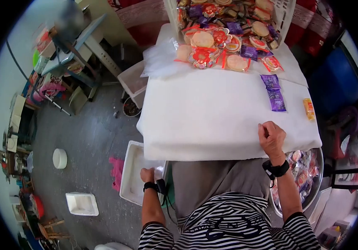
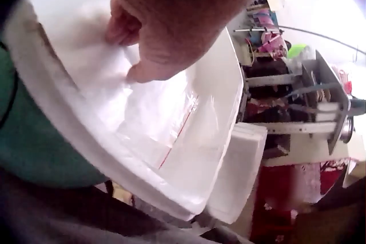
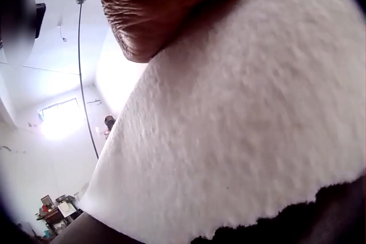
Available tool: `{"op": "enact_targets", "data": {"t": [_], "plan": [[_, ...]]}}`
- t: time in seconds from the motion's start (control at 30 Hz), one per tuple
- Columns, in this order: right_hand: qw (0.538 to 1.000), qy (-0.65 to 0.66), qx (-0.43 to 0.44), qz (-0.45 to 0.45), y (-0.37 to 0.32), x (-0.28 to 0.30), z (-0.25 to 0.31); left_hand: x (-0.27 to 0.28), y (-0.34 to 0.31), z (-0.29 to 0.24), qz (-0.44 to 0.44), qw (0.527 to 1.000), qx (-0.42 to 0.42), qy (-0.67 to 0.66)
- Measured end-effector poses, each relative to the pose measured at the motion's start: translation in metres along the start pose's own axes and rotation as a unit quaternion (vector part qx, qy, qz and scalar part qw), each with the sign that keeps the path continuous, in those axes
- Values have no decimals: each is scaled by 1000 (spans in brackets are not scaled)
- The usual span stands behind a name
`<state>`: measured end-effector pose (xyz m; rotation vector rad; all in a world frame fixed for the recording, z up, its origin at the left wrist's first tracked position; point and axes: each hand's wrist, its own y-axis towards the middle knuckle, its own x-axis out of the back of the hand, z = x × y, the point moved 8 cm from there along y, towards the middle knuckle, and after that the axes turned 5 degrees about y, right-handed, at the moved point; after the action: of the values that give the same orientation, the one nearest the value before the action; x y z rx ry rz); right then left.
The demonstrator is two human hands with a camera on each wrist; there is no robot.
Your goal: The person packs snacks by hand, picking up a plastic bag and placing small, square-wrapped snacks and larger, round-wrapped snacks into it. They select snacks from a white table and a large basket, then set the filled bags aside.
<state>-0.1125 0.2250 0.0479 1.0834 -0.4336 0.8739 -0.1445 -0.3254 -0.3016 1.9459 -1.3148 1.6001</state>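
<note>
My left hand (image 1: 147, 174) is down inside a white foam box (image 1: 125, 171) beside my leg. In the left wrist view its fingers (image 2: 121, 26) are loosely bent over clear plastic bags (image 2: 154, 112), with the thumb apart from them. One bag has a red line along its edge. My right hand (image 1: 272, 137) rests loosely curled on the white cloth (image 1: 200, 116) near the table's front edge, holding nothing. Beyond it lie two purple packets (image 1: 273, 92), end to end, and a yellow packet (image 1: 309, 109) off to the right.
At the back, a white crate (image 1: 286, 21) lies open toward me, with wrapped round biscuits (image 1: 237, 62) and purple packets spilling out. Clear bags (image 1: 161, 58) lie at the back left. A metal basin (image 1: 318, 183) of wrapped packs stands by my right arm. A white tub (image 1: 82, 204) is on the floor.
</note>
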Motion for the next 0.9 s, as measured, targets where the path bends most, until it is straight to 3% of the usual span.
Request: {"op": "enact_targets", "data": {"t": [0.2, 0.27, 0.33, 0.37, 0.4, 0.5, 0.67, 0.73, 0.8, 0.87, 0.9], "plan": [[1000, 5, 19, -18, -1, 1, 2, -3, -5, 7, -64, 995, -58, 44], [999, 4, 20, -27, -1, 4, 4, -18, 6, 20, -22, 997, -47, 56], [999, 6, 34, -23, -1, 4, 4, -9, -7, 11, -35, 997, -59, -23], [999, -1, 36, -18, -2, 2, 2, -8, -10, 9, -33, 997, -13, -62], [999, -6, 34, -24, -3, 3, 1, -14, -6, 8, -32, 997, -20, -64], [999, -3, 35, -25, -4, 2, 0, -20, -10, -5, -24, 986, -140, 84], [998, -10, 47, -47, -4, 7, 3, -20, -5, -14, -86, 971, -189, 114], [998, 3, 46, -41, -3, 7, 4, -20, 0, -7, -82, 974, -167, 126], [998, 1, 48, -47, -4, 8, 4, -31, 10, -1, -93, 934, -278, 205], [998, 2, 50, -42, -5, 7, 3, -34, 16, 8, -101, 895, -331, 282], [998, 3, 47, -39, -5, 6, 2, -20, 20, 22, -159, 911, -334, 183]]}}
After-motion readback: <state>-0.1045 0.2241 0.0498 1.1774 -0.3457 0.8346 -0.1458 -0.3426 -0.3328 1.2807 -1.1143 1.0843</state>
